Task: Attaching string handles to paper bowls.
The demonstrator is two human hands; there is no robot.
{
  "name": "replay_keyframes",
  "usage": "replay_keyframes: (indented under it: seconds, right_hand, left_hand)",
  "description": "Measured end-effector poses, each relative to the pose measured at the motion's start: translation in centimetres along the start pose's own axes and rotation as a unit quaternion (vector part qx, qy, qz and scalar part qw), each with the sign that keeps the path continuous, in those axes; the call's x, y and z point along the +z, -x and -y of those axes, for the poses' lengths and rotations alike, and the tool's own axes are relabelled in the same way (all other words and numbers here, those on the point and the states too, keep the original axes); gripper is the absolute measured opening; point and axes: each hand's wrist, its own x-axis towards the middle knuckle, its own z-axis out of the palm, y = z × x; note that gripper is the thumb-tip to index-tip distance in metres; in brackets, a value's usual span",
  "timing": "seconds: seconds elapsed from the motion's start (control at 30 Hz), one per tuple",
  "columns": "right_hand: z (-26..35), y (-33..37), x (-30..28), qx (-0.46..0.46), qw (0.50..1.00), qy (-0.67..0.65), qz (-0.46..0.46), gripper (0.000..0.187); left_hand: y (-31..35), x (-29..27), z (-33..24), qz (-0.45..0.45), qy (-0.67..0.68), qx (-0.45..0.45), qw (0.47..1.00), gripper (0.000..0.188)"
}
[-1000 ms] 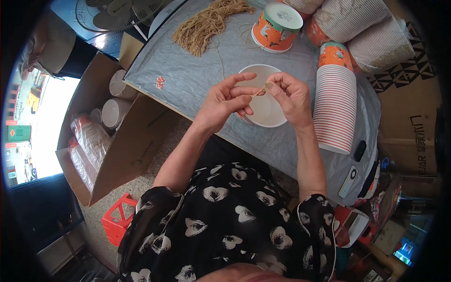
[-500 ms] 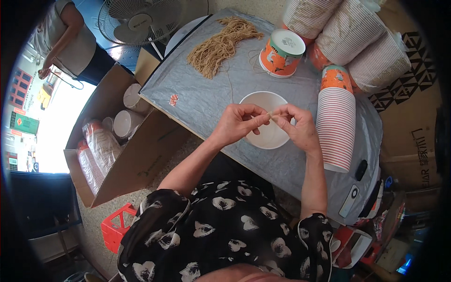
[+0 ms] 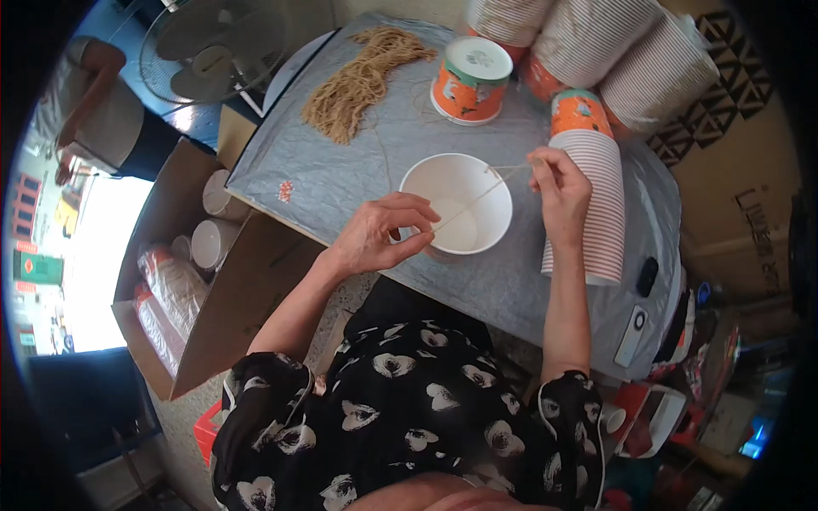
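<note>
A thin tan string (image 3: 475,203) stretches slantwise between my two hands, above a white paper tub (image 3: 413,183) standing mouth up at the table's near edge. My left hand (image 3: 379,232), to the tub's left, is closed, with thumb and fingertips pinching the lower end. Higher up, beyond the tub's right rim, my right hand (image 3: 563,194) pinches the other end. A short tail of the string comes back from the right fingers toward the rim. Further off lies a loose bundle of tan strings (image 3: 362,83). An orange and green tub (image 3: 471,81) stands upside down beside it.
A long stack of nested tubs (image 3: 594,209) lies right of my right hand. Bagged stacks (image 3: 596,43) fill the far right. On the left stands an open cardboard box (image 3: 247,294) holding more tubs. A fan (image 3: 213,64) and another person (image 3: 106,111) are beyond it.
My hands, which were together over the tub, have drawn apart: the left toward me and leftward, the right away and rightward. The string now spans between them. The whole view has shifted slightly.
</note>
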Motion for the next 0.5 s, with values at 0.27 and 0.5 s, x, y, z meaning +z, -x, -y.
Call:
replay_keyframes:
  seconds: [0.27,0.5]
  right_hand:
    - [1.0,-3.9,2.3,0.017,0.999,0.011,0.046,0.012]
    - [3.0,-5.3,4.7,-0.072,0.984,-0.079,0.142,0.022]
  left_hand:
    - [0.2,1.6,-0.2,0.04,0.135,-0.056,0.988,0.014]
    - [0.4,3.7,0.8,-0.085,0.243,-0.11,0.96,0.017]
